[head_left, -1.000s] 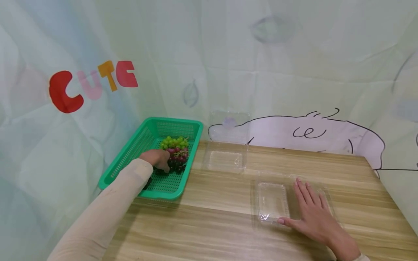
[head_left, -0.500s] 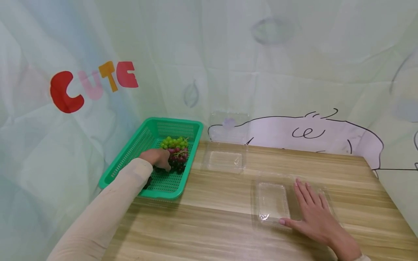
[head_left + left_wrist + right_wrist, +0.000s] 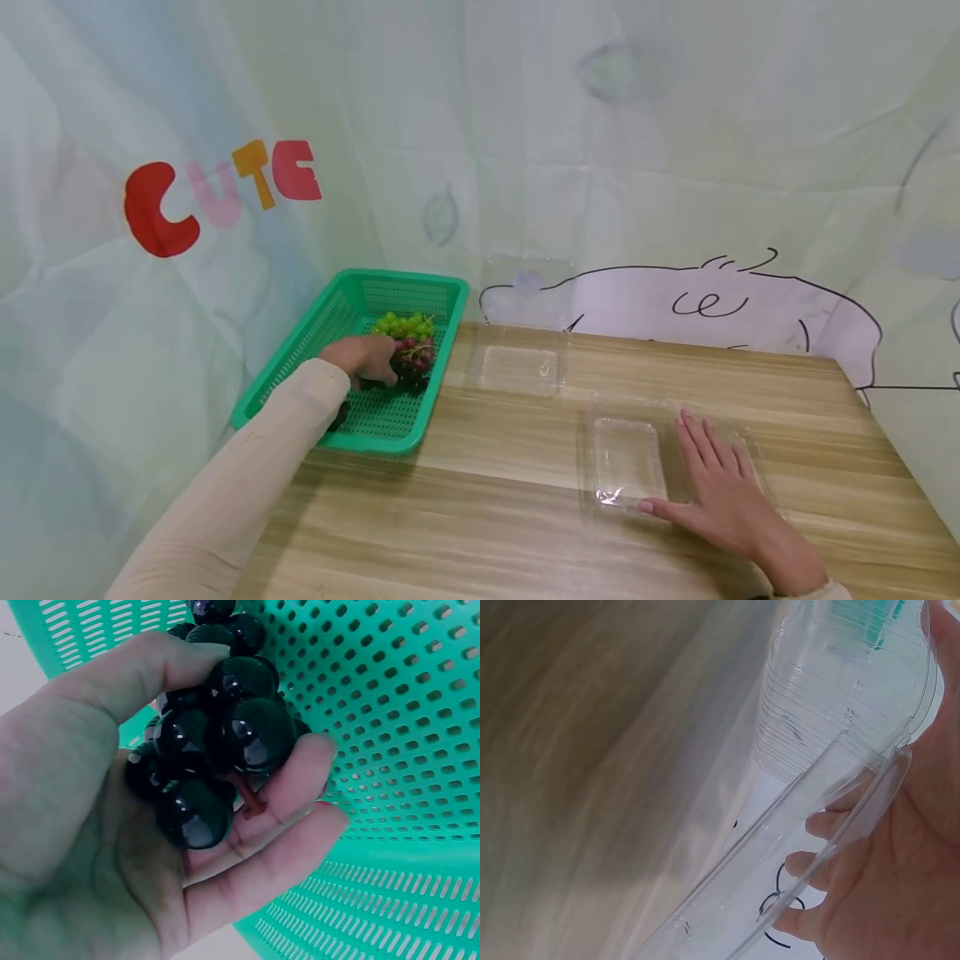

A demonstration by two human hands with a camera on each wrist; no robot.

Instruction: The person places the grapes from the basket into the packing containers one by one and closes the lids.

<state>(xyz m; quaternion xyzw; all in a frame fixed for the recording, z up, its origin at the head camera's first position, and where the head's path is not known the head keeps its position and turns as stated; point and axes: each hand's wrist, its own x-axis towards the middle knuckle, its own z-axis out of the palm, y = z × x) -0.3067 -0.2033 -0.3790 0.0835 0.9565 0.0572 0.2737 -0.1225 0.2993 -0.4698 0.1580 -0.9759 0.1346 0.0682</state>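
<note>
Left hand [image 3: 365,357]: fingers curled around the black grapes [image 3: 259,735], inside the green basket [image 3: 441,364]. Right hand [image 3: 723,492]: fingers straight, slightly apart, resting on the clear container [image 3: 626,462]. The step in hand appears to be grasping; the next move probably calls for a secure lift clear of the green basket.
</note>
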